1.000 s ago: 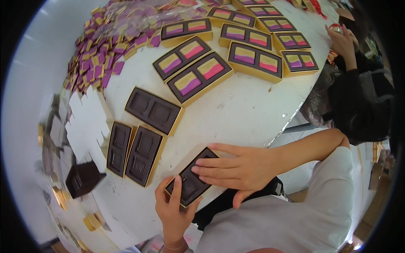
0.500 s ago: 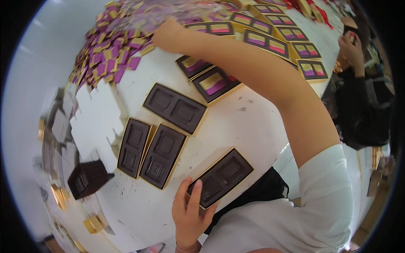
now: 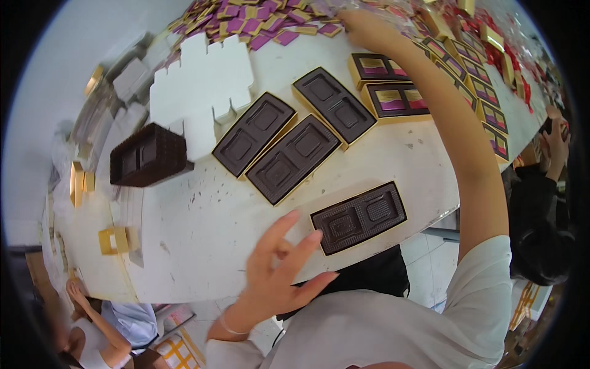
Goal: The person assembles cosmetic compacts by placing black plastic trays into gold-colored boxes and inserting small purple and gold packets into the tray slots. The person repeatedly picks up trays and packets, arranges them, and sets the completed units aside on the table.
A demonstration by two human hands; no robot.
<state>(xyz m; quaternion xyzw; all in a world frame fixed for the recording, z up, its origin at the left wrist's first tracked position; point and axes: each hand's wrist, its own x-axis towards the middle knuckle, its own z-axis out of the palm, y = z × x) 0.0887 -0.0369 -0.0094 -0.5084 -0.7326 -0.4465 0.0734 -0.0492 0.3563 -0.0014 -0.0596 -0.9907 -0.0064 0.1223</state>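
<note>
My left hand (image 3: 276,277) hovers with fingers spread beside a gold-edged box (image 3: 359,218) with an empty dark brown two-hollow tray; the fingertips lie close to its left end. At the far side, my right hand (image 3: 369,31) reaches to the edge of a heap of purple and gold wrapped pieces (image 3: 252,26), near clear plastic. Its fingers are blurred, so what they hold, if anything, cannot be made out. Three more boxes with bare trays, including a middle box (image 3: 294,160), lie beyond my left hand. Under my right forearm sit filled boxes (image 3: 396,100) with purple and pink pieces.
A stack of dark trays (image 3: 150,157) stands at the left beside white folded card (image 3: 200,86). Filled boxes (image 3: 491,115) line the right, near red wrapped pieces (image 3: 522,80). One co-worker's hands (image 3: 556,138) show at right, another's hand (image 3: 77,292) at lower left.
My left hand has let go of the near box and drawn back with its fingers spread. The view has turned, shifting the table's things. My right hand stays out by the purple heap.
</note>
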